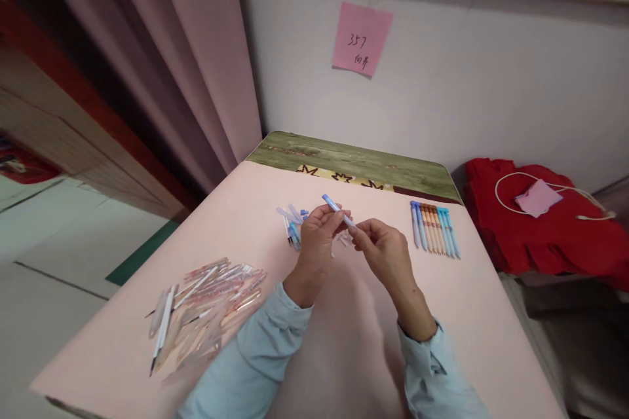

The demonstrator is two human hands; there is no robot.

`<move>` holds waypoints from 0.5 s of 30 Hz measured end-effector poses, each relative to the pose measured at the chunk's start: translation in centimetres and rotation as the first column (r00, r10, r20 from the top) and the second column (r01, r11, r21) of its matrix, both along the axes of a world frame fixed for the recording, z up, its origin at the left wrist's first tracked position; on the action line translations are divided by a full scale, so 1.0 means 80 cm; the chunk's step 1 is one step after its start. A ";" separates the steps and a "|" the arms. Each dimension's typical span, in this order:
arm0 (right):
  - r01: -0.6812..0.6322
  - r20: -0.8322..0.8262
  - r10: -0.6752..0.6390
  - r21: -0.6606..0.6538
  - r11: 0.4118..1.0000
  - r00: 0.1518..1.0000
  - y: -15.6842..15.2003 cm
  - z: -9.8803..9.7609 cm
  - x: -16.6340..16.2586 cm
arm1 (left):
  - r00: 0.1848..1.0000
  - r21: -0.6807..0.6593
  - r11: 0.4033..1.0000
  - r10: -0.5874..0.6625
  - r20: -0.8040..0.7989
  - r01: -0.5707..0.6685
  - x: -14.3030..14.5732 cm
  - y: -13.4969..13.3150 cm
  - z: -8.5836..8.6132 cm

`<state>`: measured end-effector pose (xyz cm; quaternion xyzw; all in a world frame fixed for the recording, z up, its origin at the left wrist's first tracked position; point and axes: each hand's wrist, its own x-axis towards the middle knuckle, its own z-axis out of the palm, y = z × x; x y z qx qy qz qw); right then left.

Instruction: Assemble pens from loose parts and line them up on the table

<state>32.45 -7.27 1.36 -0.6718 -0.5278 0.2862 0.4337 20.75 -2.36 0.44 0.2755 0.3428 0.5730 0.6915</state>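
Between both hands is a light blue pen [335, 205], tilted with its darker blue end up to the left. My left hand [319, 236] pinches it around the middle. At its lower right end, the fingertips of my right hand [386, 249] are closed on it. Loose blue pen parts [293, 219] lie just beyond my left hand, partly hidden by it. Small clear pieces [345, 237] rest on the table between the hands. Off to the right, a neat row of pens [432, 229] in blue, brown-topped and light blue lies side by side.
A spread pile of clear and pinkish pen barrels and white refills [211, 308] covers the table's left part. The pale table [472, 327] meets a wall carrying a pink note [362, 39]. Right of it, a red cloth [550, 242] holds a white cable [501, 191] and pink paper slips [539, 198].
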 end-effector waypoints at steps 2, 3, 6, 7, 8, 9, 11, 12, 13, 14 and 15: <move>-0.092 -0.238 0.079 -0.047 0.995 0.968 0.001 -0.001 0.001 | 0.999 0.014 0.999 -0.043 0.016 0.043 -0.002 0.000 0.001; -0.144 -0.371 0.109 -0.067 0.987 0.922 0.001 -0.001 0.002 | 0.997 0.025 0.997 -0.073 0.027 0.072 -0.004 0.000 0.002; -0.292 -0.658 0.150 -0.111 0.950 0.737 0.002 0.000 0.002 | 0.984 0.060 0.985 -0.164 0.068 0.160 -0.011 0.003 0.006; -0.322 -0.693 0.158 -0.113 0.940 0.704 0.002 0.000 0.002 | 0.980 0.065 0.982 -0.183 0.073 0.178 -0.013 0.003 0.007; -0.328 -0.695 0.163 -0.111 0.938 0.701 0.003 0.000 0.001 | 0.980 0.062 0.981 -0.187 0.070 0.183 -0.014 0.004 0.007; -0.307 -0.665 0.165 -0.101 0.946 0.728 0.003 0.000 0.000 | 0.983 0.052 0.983 -0.177 0.055 0.174 -0.014 0.005 0.007; -0.206 -0.506 0.143 -0.070 0.976 0.851 0.004 -0.003 -0.002 | 0.994 0.024 0.993 -0.113 -0.002 0.113 -0.012 0.006 0.004; -0.141 -0.389 0.110 -0.052 0.989 0.914 0.004 -0.004 -0.004 | 0.997 0.013 0.997 -0.073 -0.034 0.073 -0.010 0.006 0.001; -0.081 -0.270 0.069 -0.035 0.996 0.960 0.005 -0.006 -0.005 | 0.997 0.007 0.999 -0.038 -0.063 0.038 -0.008 0.006 -0.002; -0.034 -0.166 0.030 -0.019 0.999 0.986 0.005 -0.008 -0.006 | 0.996 0.005 1.000 -0.012 -0.085 0.012 -0.006 0.007 -0.005; -0.001 -0.086 0.001 -0.006 1.000 0.996 0.005 -0.010 -0.006 | 0.995 0.007 1.000 0.006 -0.097 -0.005 -0.004 0.007 -0.008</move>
